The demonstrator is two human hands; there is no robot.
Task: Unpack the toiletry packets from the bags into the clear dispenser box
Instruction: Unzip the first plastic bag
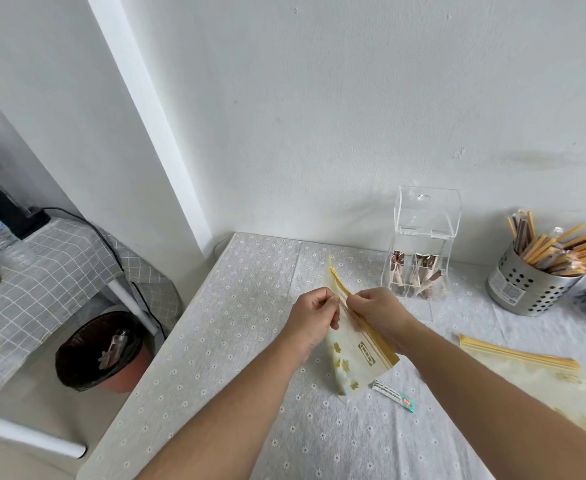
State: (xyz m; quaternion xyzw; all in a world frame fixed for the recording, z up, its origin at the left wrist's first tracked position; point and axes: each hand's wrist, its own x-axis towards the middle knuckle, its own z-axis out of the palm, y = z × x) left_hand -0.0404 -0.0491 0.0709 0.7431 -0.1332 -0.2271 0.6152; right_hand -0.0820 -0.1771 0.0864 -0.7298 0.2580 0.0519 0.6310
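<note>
We see both hands above the tabletop (pixel 236 341), each pinched closed on the yellow zip strip of one resealable bag (pixel 357 355): the left hand (pixel 314 318) grips one lip, the right hand (pixel 378 313) the other. The bag hangs tilted, just in front of the clear dispenser box (pixel 421 244), whose lid stands raised and whose lower compartments hold brown packets. A single packet (pixel 393 396) lies on the tabletop nearer us than the box. A second bag (pixel 534 375) lies flat to the box's right, below a perforated metal caddy (pixel 530 285).
</note>
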